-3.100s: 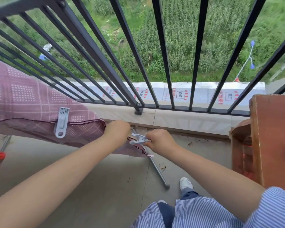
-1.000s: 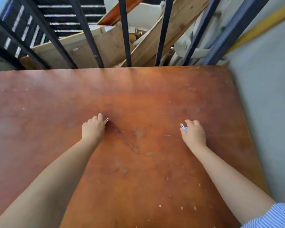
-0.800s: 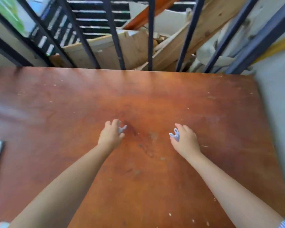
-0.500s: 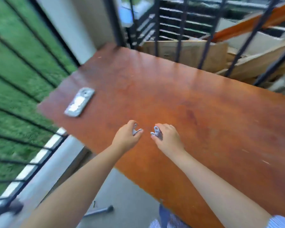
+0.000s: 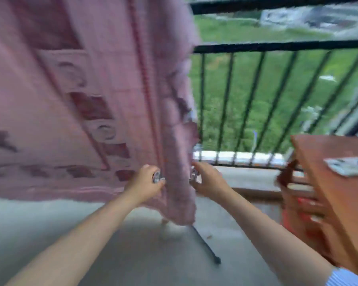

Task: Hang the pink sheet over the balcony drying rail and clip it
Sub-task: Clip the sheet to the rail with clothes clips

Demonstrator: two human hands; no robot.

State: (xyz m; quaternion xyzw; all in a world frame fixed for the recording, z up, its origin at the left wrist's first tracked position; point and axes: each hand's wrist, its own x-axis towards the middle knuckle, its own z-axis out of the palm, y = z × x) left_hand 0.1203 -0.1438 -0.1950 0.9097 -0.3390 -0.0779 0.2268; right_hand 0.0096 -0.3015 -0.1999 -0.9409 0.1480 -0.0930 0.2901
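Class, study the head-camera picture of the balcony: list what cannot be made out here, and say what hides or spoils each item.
- Top of the pink sheet and whatever it hangs from: cut off by the upper edge.
- Clip in the left hand and clip in the right hand: small, motion-blurred, partly wrapped by fingers; shape unclear.
- Flat object on the wooden table: blurred, not identifiable.
- Stand leg: its upper part is hidden behind the sheet.
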